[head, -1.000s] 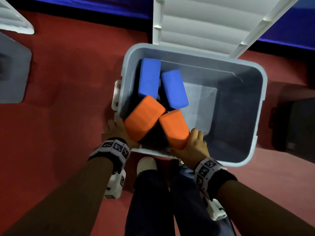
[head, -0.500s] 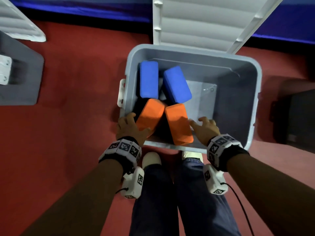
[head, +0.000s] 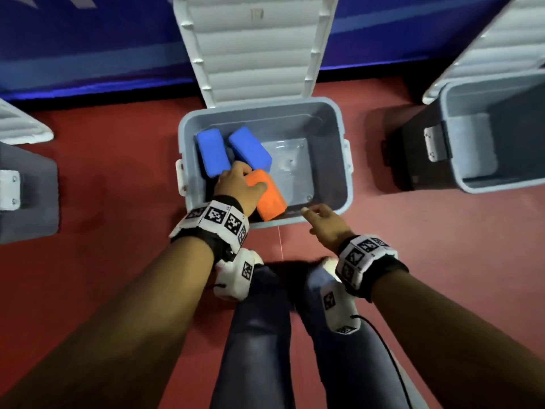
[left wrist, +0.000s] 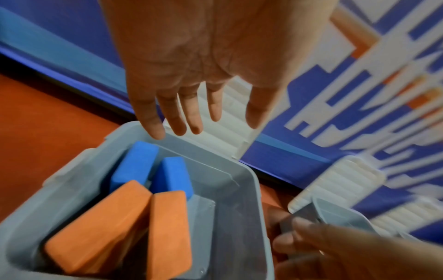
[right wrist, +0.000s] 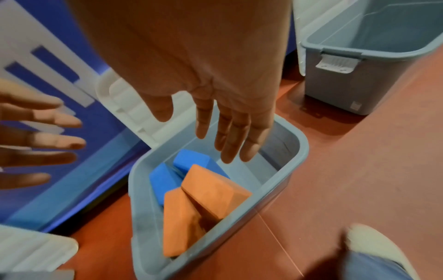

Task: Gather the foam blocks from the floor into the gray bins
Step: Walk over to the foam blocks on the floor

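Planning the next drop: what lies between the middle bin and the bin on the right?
Only bare red floor lies between the middle bin and the right bin, carrying the right bin's shadow. Head view shows it; the right wrist view agrees.

Red floor (head: 112, 160) meets a blue wall (head: 88, 39) bearing white and orange graphics

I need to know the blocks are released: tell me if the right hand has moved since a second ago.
Yes. The right hand gripped an orange block inside the bin; now it is open, back over the bin's near rim, clear of the orange block.
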Tool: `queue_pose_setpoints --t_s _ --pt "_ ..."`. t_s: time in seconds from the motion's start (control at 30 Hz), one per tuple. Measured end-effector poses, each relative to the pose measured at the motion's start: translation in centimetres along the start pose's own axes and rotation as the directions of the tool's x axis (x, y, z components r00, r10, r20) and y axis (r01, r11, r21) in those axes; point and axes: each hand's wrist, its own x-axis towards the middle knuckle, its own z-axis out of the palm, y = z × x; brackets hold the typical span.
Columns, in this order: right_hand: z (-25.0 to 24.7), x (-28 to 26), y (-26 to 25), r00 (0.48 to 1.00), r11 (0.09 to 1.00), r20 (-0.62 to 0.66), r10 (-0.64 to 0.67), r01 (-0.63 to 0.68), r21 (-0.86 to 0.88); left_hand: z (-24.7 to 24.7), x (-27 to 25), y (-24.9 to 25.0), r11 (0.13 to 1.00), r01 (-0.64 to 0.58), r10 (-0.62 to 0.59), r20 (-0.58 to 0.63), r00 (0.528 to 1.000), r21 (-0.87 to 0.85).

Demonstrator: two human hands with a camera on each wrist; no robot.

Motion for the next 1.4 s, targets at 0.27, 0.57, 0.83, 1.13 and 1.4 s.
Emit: queue_pose_setpoints --t_s 0.27,0.57,0.83,1.13,1.4 --pt "-11.7 -12.2 6.3 0.974 0.955 -0.219 0.05 0.017 0.295 7.4 -13.2 10.3 0.975 -0.218 0.206 0.214 0.955 0.033" --pt "-23.7 -27.8 27.2 0.896 0.816 -0.398 0.196 0.076 0.573 24.4 -33.1 18.7 0.866 -0.476 0.403 0.348 0.846 0.155" --pt "-29.4 -46.5 52.0 0.755 0.607 -0.463 0.465 0.11 0.787 44.0 -54.9 22.0 0.761 -0.631 0.423 0.623 0.658 0.15" --pt "-32.3 -57.4 68.0 0.584 0.368 -0.407 0.702 0.191 0.91 59.6 -68.7 24.2 0.576 -0.796 0.363 0.815 0.451 0.184" --pt "-39.0 -55.8 77.5 0.52 0.258 -0.338 0.784 0.222 0.94 74.0 -70.2 28.2 0.545 -0.81 0.254 0.879 0.403 0.215"
